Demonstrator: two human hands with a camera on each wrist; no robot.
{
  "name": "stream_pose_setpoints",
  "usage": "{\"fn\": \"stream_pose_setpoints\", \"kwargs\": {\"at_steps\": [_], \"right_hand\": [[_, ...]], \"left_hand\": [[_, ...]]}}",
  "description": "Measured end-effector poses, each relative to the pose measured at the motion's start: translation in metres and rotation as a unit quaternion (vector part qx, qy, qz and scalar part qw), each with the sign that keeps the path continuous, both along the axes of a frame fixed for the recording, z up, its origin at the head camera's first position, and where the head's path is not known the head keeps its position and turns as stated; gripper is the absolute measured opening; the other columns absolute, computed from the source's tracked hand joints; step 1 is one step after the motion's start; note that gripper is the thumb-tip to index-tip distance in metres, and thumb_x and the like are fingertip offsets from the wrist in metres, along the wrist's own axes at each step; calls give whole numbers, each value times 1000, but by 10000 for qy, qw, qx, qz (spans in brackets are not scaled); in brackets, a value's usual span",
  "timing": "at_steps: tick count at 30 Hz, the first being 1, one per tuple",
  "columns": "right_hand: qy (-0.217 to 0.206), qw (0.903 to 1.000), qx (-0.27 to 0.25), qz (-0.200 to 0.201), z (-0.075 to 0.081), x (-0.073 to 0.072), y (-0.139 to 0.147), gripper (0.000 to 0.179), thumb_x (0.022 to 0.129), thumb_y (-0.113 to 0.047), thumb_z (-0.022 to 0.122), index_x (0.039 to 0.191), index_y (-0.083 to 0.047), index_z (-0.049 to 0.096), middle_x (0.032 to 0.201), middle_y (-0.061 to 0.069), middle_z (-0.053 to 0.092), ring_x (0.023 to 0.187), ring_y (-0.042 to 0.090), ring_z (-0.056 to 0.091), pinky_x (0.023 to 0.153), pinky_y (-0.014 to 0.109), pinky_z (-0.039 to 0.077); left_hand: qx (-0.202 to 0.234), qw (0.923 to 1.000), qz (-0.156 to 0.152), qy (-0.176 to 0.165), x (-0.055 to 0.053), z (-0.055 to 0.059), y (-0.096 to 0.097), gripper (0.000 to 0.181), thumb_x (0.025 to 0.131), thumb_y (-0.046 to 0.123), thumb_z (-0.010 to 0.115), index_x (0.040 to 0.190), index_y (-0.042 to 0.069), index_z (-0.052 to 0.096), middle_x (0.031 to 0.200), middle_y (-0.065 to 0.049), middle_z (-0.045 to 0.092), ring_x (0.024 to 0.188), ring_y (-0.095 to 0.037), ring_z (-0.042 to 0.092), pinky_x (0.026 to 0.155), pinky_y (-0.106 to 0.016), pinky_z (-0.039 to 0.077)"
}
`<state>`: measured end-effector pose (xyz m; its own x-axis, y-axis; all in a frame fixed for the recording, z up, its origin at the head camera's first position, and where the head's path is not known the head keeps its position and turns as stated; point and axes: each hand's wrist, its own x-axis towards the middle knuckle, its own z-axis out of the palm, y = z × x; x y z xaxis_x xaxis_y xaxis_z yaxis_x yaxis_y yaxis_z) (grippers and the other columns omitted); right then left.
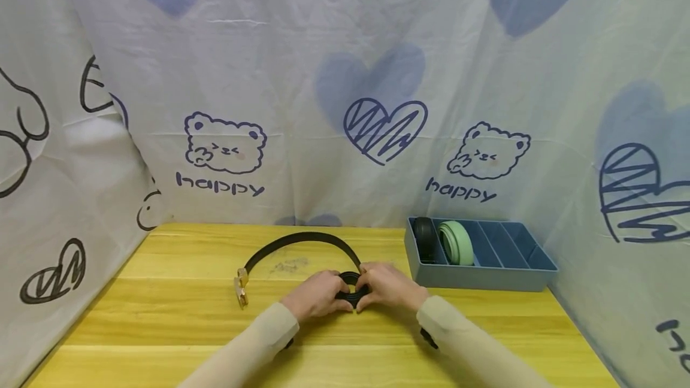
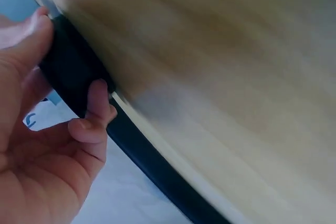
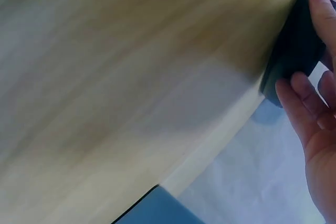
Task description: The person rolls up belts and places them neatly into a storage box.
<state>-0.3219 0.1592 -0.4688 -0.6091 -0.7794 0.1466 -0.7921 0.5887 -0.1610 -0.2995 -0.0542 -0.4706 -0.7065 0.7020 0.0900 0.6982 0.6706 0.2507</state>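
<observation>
A black belt (image 1: 302,236) lies on edge on the table, its end part wound into a coil (image 1: 350,278). From the coil the loose length arcs back and left to a gold buckle (image 1: 241,287). My left hand (image 1: 319,295) grips the coil's left side between thumb and fingers. On the other side my right hand (image 1: 388,286) holds the coil, thumb near the front and fingers behind. In the left wrist view the belt strap (image 2: 157,166) runs away from the fingers. The right wrist view shows the coil's outer side (image 3: 296,45) under the right fingers.
A blue-grey divided box (image 1: 485,277) stands at the back right. In its left compartments sit a black rolled belt (image 1: 424,238) and a light green rolled belt (image 1: 458,243). A printed white cloth (image 1: 302,106) hangs behind the wooden table (image 1: 162,292) and along its sides.
</observation>
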Motion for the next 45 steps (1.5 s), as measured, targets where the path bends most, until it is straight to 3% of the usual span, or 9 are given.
{"fn": "stream_pose_setpoints", "kwargs": {"at_steps": [7, 13, 19, 24, 28, 34, 39, 42, 45], "right_hand": [[-708, 9973, -28, -171, 3, -7, 8, 41, 76, -49, 79, 108, -24, 75, 88, -4, 52, 72, 5, 42, 65, 19, 37], [-662, 9975, 187, -152, 5, -13, 13, 45, 78, -53, 76, 115, -27, 72, 88, -2, 55, 70, 4, 42, 63, 19, 35], [-135, 9991, 161, -372, 6, -7, 9, 43, 74, -58, 76, 100, -24, 76, 79, -7, 55, 64, 3, 43, 59, 19, 37], [120, 9988, 133, -459, 6, -5, -1, 48, 71, -65, 74, 96, -25, 77, 80, -11, 61, 65, 0, 48, 59, 19, 39], [-213, 9989, 194, -365, 8, -10, 2, 44, 75, -60, 74, 104, -26, 75, 81, -11, 60, 68, 2, 48, 62, 19, 40], [-446, 9982, 264, -302, 7, -17, 11, 46, 77, -58, 74, 114, -31, 72, 93, -8, 60, 82, 6, 48, 71, 23, 41], [-456, 9982, 233, -321, 4, -14, 12, 49, 79, -60, 71, 119, -31, 70, 109, -5, 62, 94, 9, 52, 81, 29, 45], [-590, 9975, 199, -346, -2, -10, 12, 50, 80, -60, 69, 121, -32, 69, 111, -6, 62, 96, 8, 53, 83, 29, 46], [-542, 9977, 195, -367, -8, -4, 10, 48, 80, -61, 69, 117, -31, 71, 105, -8, 62, 91, 6, 53, 79, 26, 46]], "left_hand": [[214, 9987, -401, -235, -9, 0, -5, 21, 89, 35, 71, 100, 19, 78, 96, 8, 72, 90, -9, 61, 81, -25, 51], [152, 9971, -623, -413, -17, 3, -8, 25, 90, 34, 71, 108, 18, 76, 105, 3, 69, 93, -6, 60, 82, -23, 51], [-191, 9996, -230, -13, -13, 7, -3, 28, 89, 37, 71, 111, 20, 75, 109, 3, 71, 105, -17, 64, 89, -32, 53], [-326, 9989, 169, 285, -6, 7, 2, 26, 85, 45, 74, 95, 21, 76, 90, 5, 71, 86, -14, 61, 73, -28, 51], [-195, 9995, 152, 215, -7, 7, 2, 20, 84, 41, 75, 88, 21, 76, 83, 8, 69, 80, -10, 56, 71, -26, 47], [-115, 9999, -6, -31, -10, 9, 0, 23, 86, 39, 73, 99, 20, 77, 94, 7, 70, 89, -12, 60, 80, -29, 52], [-140, 9998, 121, -75, -7, 8, -1, 26, 87, 41, 72, 101, 20, 76, 100, 5, 72, 106, -22, 65, 89, -35, 53], [-199, 9995, 151, -183, -3, 6, -1, 26, 86, 40, 73, 103, 20, 76, 103, 5, 74, 121, -30, 60, 97, -41, 51], [-314, 9986, 281, -311, 4, 2, 0, 26, 86, 39, 74, 103, 21, 76, 103, 5, 74, 118, -28, 62, 94, -40, 52]]}}
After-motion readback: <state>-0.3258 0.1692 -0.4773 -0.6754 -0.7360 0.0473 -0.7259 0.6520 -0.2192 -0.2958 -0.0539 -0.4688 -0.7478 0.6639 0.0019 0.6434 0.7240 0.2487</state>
